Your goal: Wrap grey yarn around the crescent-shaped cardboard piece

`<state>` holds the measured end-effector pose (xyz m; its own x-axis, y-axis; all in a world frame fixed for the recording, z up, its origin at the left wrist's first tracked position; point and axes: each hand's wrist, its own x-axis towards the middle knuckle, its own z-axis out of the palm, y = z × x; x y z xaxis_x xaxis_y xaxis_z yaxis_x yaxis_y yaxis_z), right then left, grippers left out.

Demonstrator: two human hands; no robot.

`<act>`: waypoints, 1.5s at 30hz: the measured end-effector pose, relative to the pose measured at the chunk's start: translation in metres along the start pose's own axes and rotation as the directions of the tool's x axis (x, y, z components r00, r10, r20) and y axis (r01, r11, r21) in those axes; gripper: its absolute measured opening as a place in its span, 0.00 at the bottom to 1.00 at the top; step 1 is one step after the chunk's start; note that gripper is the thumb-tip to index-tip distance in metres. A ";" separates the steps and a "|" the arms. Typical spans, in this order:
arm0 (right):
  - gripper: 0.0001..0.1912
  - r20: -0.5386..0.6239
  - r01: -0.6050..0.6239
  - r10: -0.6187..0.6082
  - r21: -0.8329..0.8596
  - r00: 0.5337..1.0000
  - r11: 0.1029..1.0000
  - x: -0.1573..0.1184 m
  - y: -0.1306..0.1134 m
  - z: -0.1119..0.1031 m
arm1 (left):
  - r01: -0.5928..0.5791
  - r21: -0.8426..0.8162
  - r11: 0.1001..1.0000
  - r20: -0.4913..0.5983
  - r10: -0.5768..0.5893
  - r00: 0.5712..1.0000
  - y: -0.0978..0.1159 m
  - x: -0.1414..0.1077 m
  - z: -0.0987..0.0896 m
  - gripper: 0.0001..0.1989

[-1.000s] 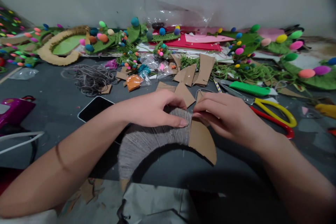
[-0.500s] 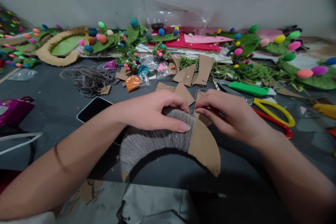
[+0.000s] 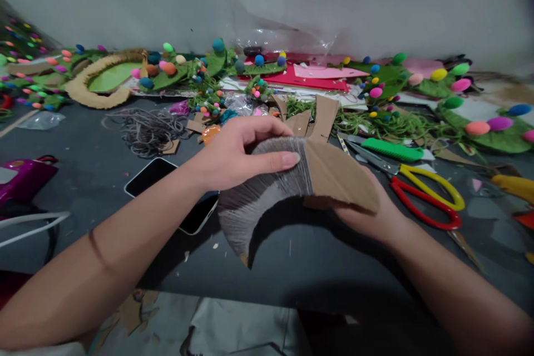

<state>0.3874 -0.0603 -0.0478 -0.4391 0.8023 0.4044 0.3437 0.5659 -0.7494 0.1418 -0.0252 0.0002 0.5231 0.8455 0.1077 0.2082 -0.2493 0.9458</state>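
Note:
My left hand [image 3: 237,153] grips a cardboard crescent [image 3: 340,172], thumb on its front face and fingers over the top edge. Grey yarn [image 3: 267,194] is wound tightly round the crescent's left part and middle, while its right end is bare brown cardboard. A small cardboard tip pokes out at the lower left. Behind and below the bare end is my right hand [image 3: 367,219], its fingers hidden by the cardboard. Another brown cardboard edge [image 3: 315,202] shows just beneath the crescent, near that hand.
Scissors [image 3: 425,200] with yellow and red handles lie at right beside a green-handled cutter [image 3: 392,149]. A phone [image 3: 196,217] lies under my left forearm. Tangled grey cord [image 3: 152,130], cardboard scraps [image 3: 325,117] and green leaves with coloured balls [image 3: 208,67] line the back.
The crescent has been raised and tilted, shifting up and to the right with my left hand. My right hand has gone from pinching at its top edge to behind and below its bare end.

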 end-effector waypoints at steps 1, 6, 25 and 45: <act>0.07 -0.027 -0.006 0.005 -0.028 1.000 1.000 0.000 0.000 0.002 | 0.020 -0.027 0.999 -0.041 -0.021 0.999 -0.001 0.001 0.000 0.14; 0.08 0.025 -0.052 0.058 -0.178 0.998 0.983 0.006 -0.009 0.006 | 0.094 -0.145 0.985 -0.226 -0.125 0.966 -0.011 0.006 -0.006 0.13; 0.07 0.105 0.132 -0.091 -0.493 0.990 0.860 0.005 -0.009 -0.011 | 0.277 0.097 0.956 -0.050 -0.273 0.961 -0.013 0.011 -0.009 0.12; 0.04 0.250 0.213 -0.133 -0.327 0.959 0.921 0.009 -0.008 -0.010 | 0.119 0.331 0.936 0.288 -0.220 0.932 -0.008 0.009 -0.005 0.17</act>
<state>0.3893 -0.0562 -0.0326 -0.6743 0.6469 0.3561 0.4944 0.7537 -0.4329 0.1411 -0.0135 -0.0046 0.6794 0.7071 -0.1960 0.5309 -0.2893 0.7965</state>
